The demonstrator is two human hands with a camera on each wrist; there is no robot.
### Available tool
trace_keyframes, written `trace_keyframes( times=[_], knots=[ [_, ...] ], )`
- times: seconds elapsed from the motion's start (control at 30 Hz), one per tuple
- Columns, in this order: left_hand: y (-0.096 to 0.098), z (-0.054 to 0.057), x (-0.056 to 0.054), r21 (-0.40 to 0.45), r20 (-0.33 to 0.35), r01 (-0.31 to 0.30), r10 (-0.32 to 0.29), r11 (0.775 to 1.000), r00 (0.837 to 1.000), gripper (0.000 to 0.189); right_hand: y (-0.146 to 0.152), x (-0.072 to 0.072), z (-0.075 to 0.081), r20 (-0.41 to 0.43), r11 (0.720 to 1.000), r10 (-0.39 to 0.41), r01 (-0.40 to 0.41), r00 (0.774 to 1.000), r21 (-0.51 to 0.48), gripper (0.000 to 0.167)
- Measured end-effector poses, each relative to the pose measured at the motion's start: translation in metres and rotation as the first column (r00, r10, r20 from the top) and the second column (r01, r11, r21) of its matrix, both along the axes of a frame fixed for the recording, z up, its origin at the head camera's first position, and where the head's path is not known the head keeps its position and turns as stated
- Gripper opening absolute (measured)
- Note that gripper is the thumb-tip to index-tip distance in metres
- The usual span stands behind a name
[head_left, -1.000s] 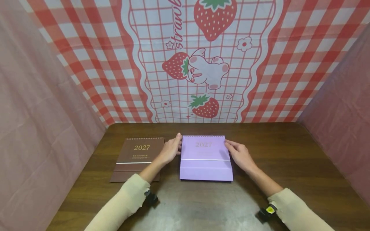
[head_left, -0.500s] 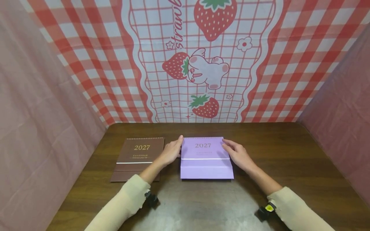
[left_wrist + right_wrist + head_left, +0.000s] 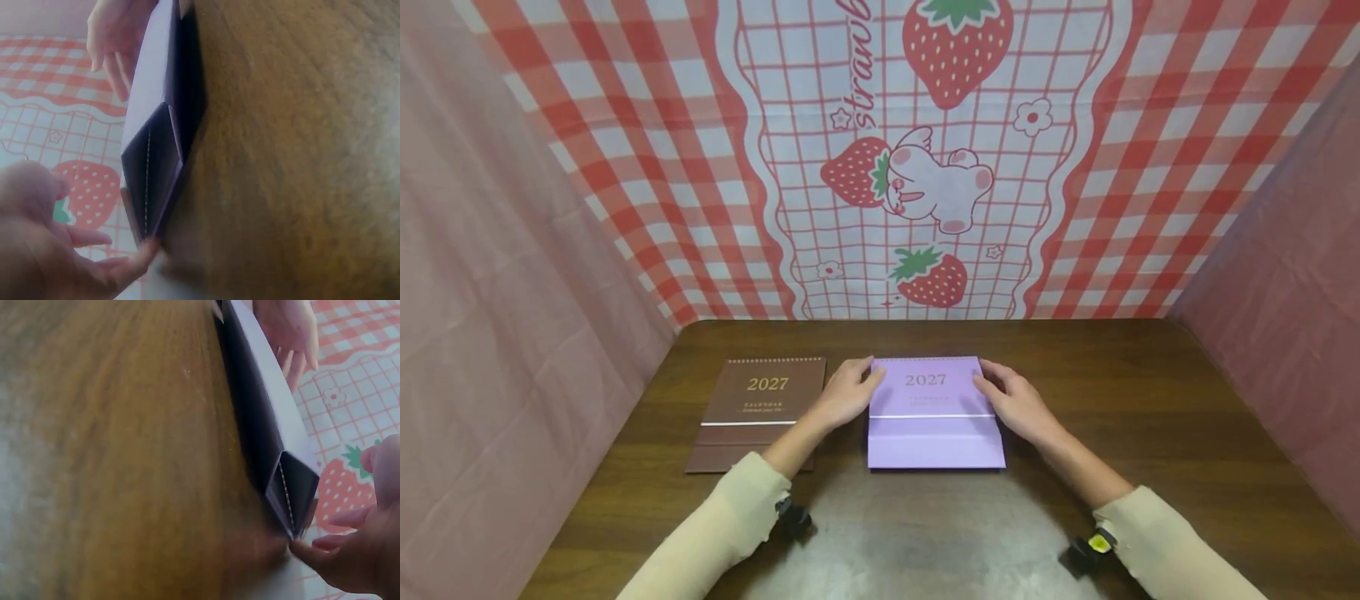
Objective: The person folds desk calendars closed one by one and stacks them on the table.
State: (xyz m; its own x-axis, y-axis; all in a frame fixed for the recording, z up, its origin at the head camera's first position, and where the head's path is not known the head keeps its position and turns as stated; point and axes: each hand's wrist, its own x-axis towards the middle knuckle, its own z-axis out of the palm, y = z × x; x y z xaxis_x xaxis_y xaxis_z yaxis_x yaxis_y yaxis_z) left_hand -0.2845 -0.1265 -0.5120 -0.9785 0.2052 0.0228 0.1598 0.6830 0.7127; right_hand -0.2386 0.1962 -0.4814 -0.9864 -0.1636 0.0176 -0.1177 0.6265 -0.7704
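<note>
Both hands, left [image 3: 842,393] and right [image 3: 1011,402], have flattened the purple calendar [image 3: 934,417] lower, fingers spread on its top corners; the brown calendar [image 3: 758,412] lies beside it.

Counter [image 3: 1150,417]: dark brown wood grain, pale worn patch at the near edge.
Centre: purple desk calendar [image 3: 934,412], "2027" on its cover.
Left of it: brown desk calendar [image 3: 758,412], lying flat, near but apart.

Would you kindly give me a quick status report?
Both hands, left hand and right hand, touching purple calendar sides. Brown calendar alongside left. Nothing obstructing.
</note>
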Motion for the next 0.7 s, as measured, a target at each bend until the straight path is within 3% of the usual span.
trace_keyframes(
  times=[0.1,0.17,0.23,0.3,0.4,0.53,0.7],
  knots=[
    [0.003,-0.004,-0.008,-0.06,-0.017,0.047,-0.049,0.997,0.999,0.076,0.004,-0.013,-0.02,-0.137,0.997,0.029,-0.019,0.99,0.073,0.077],
    [0.007,-0.007,-0.012,-0.108,-0.04,0.098,-0.103,0.989,0.994,0.08,0.005,-0.022,-0.034,-0.225,0.993,0.064,-0.04,0.972,0.112,0.076],
    [0.013,-0.006,-0.011,-0.152,-0.058,0.155,-0.165,0.976,0.984,0.084,0.001,-0.021,-0.03,-0.26,0.986,0.127,-0.095,0.957,0.134,0.076],
    [0.019,-0.002,-0.006,-0.187,-0.065,0.208,-0.223,0.96,0.973,0.09,-0.006,-0.014,-0.017,-0.259,0.98,0.178,-0.147,0.949,0.137,0.073],
    [0.029,0.024,0.017,-0.226,-0.009,0.289,-0.299,0.93,0.954,0.097,-0.018,0.001,0.009,-0.222,0.963,0.243,-0.209,0.944,0.169,0.07],
    [0.037,0.061,0.047,-0.306,0.093,0.371,-0.361,0.877,0.928,0.106,-0.029,0.009,0.019,-0.172,0.941,0.285,-0.24,0.943,0.239,0.066],
    [0.043,0.063,0.053,-0.411,0.114,0.385,-0.373,0.826,0.921,0.115,-0.035,0.01,0.013,-0.108,0.902,0.35,-0.304,0.931,0.305,0.07]
  ],
)
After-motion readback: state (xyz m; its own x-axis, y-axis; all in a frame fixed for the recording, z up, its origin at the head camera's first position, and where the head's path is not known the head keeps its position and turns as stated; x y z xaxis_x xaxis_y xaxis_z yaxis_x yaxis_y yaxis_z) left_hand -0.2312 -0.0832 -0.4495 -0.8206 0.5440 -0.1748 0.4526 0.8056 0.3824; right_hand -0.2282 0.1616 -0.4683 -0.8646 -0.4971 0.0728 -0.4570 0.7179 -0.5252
